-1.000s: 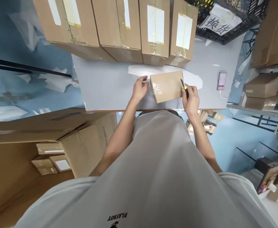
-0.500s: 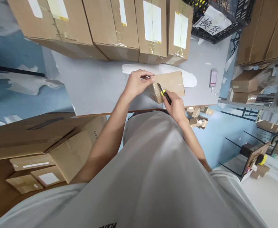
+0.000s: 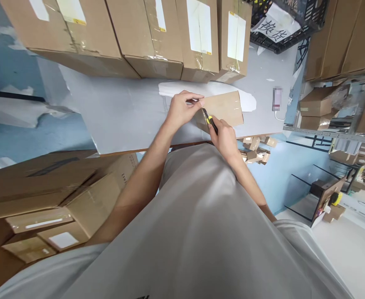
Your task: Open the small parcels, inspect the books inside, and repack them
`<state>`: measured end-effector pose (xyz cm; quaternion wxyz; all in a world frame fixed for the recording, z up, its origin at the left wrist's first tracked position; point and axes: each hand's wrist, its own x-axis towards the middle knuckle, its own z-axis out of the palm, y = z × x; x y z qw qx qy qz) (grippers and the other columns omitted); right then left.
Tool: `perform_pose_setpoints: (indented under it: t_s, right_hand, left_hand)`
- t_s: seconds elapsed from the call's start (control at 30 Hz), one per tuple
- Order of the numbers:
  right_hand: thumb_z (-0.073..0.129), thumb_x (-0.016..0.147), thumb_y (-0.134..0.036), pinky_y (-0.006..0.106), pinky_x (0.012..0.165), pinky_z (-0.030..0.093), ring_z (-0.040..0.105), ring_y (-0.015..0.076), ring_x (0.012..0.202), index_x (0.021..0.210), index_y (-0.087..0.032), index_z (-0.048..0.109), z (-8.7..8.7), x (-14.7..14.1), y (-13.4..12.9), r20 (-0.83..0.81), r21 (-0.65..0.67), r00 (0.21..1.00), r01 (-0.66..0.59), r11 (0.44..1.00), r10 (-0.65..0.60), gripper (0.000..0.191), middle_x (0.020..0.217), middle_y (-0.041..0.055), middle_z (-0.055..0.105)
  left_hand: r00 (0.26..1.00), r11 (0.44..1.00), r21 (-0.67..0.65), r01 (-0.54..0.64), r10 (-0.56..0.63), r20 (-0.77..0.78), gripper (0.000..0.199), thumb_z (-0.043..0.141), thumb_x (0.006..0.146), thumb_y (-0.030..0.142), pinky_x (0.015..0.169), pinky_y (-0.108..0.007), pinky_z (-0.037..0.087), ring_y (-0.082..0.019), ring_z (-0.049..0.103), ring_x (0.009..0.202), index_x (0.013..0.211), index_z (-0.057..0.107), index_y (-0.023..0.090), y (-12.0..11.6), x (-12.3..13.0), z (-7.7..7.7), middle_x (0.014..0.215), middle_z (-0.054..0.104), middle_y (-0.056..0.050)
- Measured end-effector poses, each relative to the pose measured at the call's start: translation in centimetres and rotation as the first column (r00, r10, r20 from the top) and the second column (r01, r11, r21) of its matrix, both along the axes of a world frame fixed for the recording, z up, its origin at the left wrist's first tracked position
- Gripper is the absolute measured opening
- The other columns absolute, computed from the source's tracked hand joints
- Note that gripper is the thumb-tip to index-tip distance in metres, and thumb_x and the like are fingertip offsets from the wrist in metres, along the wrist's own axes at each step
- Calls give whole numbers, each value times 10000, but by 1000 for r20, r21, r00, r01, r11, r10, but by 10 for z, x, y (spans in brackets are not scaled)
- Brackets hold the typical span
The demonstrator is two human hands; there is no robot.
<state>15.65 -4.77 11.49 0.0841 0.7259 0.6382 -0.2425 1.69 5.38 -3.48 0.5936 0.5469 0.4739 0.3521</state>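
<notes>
A small brown cardboard box point(image 3: 224, 108) lies on the grey table point(image 3: 123, 120), partly over a white sheet point(image 3: 247, 101). My right hand point(image 3: 224, 139) is closed around a black and yellow utility knife point(image 3: 210, 120), whose tip rests near the box's left end. At that end's upper corner is my left hand point(image 3: 182, 109), its thumb and fingertips pinched together on the box edge. Whether they grip cardboard or tape is too small to tell. My right fingers partly cover the near side of the box.
Several large taped boxes point(image 3: 151, 37) line the table's far side. A black crate point(image 3: 276, 45) with a paper sign stands at the far right, a phone-like device point(image 3: 277, 99) below it. An open carton point(image 3: 92, 203) holding smaller boxes sits lower left.
My right hand has moved left with the knife, bringing its tip close to my left fingertips. My left hand stays at the box corner. The whole view has shifted slightly.
</notes>
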Motion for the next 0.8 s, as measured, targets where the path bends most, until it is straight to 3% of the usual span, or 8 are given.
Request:
perform_pose_setpoints:
  t_s: [0.27,0.57,0.8]
  right_hand:
    - [380,1230,-205,345,990,551,808,318,1165,1558,-138,603,32,-22,18,97,-203,995,16,979,4,402,1280,194,844]
    - [368,1219,-183,400,1035,597,810,338,1209,1538,-113,607,37,-35,26,171,-264,985,32,964,14,404,1302,237,840]
    - [422,1211,-171,413,1031,615,821,347,1229,1521,-117,633,46,-39,18,239,-346,971,61,936,25,379,1314,258,828]
  left_hand:
    - [998,999,-47,-22,25,65,234,913,919,423,979,-363,694,-245,814,1076,1068,907,243,-4,4,-12,1171,867,-79]
    - [996,994,-48,-93,94,9,303,872,977,566,1013,-370,693,-249,819,1126,1046,914,274,-16,9,-4,1160,879,-67]
    - [997,995,-69,-73,73,-6,391,867,973,620,1022,-363,701,-251,815,1172,1102,913,254,-21,11,2,1191,866,-90]
